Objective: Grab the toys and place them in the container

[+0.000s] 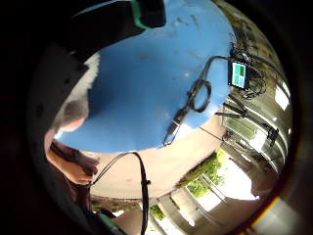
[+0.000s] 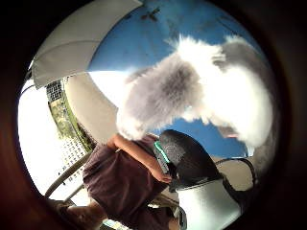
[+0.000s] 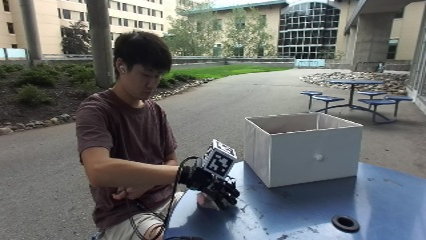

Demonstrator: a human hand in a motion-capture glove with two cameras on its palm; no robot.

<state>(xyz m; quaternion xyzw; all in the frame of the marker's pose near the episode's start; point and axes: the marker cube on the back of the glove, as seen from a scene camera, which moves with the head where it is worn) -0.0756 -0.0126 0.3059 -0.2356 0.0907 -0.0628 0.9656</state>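
Right now my gloved right hand (image 3: 216, 187) sits low at the near edge of the blue counter (image 3: 299, 210), fingers curled down around a fluffy white and grey toy (image 2: 201, 91). From the outside only a pale bit of that toy peeks out beneath my fingers; the thumb-side palm camera shows its fur close up over the blue surface. The white box (image 3: 303, 147) stands open-topped on the counter just beyond my hand (well within reach, not touching it). My bare hand (image 3: 130, 192) rests in my lap. A black cable (image 1: 193, 100) lies looped across the counter.
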